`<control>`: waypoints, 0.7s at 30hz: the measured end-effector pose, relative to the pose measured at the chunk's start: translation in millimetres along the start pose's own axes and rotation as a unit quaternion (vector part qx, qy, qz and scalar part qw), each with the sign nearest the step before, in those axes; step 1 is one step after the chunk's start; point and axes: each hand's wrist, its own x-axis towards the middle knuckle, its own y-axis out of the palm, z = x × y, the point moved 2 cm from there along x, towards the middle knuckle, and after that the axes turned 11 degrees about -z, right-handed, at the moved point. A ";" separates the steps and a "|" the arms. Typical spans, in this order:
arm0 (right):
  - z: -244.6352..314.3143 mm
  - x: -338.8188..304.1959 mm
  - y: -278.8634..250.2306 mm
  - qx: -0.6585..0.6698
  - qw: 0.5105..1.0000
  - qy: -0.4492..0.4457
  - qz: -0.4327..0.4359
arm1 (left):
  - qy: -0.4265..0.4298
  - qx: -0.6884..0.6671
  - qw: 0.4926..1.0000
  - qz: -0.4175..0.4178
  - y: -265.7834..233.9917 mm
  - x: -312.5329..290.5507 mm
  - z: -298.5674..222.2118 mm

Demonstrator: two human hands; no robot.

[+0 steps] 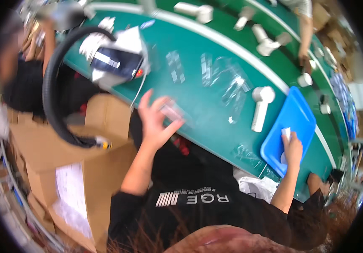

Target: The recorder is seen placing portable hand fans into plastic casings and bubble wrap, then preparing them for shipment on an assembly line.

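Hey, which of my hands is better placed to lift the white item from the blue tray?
Probably your right hand: its fingers are at the white item in the blue tray. Your left hand is farther off, near blurred clear plastic.

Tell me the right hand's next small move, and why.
Probably lift the white item clear of the blue tray with the right hand: its fingers appear closed around it, and the left hand is well away from the tray.

Black T-shirt point(236, 217), short sleeves point(124, 208), white chest lettering point(218, 199), bare forearms point(140, 169)
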 end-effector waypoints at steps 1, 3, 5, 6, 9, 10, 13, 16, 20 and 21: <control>-2.5 -2.6 3.2 0.030 0.999 0.016 0.001 | -0.142 -0.267 0.950 -0.084 -5.6 -15.0 -11.4; -16.1 -4.3 7.5 0.143 0.989 0.039 0.024 | -0.216 -0.372 0.899 -0.076 -50.9 -46.0 14.7; -21.4 -16.6 -20.8 0.146 0.988 0.040 0.029 | -0.282 -0.433 0.847 -0.123 -85.9 -86.1 51.6; -20.4 -19.3 -22.3 0.152 0.986 0.050 0.036 | -0.289 -0.436 0.840 -0.146 -95.3 -98.0 64.8; -33.6 -29.6 -26.5 0.156 0.983 0.085 0.043 | -0.307 -0.460 0.789 -0.267 -102.2 -106.7 83.8; -34.5 -32.4 -27.7 0.164 0.981 0.092 0.052 | -0.279 -0.485 0.782 -0.273 -112.8 -105.3 100.7; -44.7 -42.3 -25.5 0.157 0.981 0.092 0.071 | -0.229 -0.556 0.776 -0.191 -135.2 -91.0 121.4; -49.3 -50.8 -28.5 0.180 0.976 0.090 0.083 | -0.265 -0.671 0.664 -0.195 -132.1 -81.2 110.1; -41.5 -50.7 -22.7 0.201 0.974 0.102 0.031 | -0.149 -0.741 0.645 0.115 -160.3 -81.4 143.4; -39.3 -48.6 -23.8 0.224 0.965 0.131 0.036 | -0.152 -0.742 0.642 0.120 -155.3 -75.0 139.9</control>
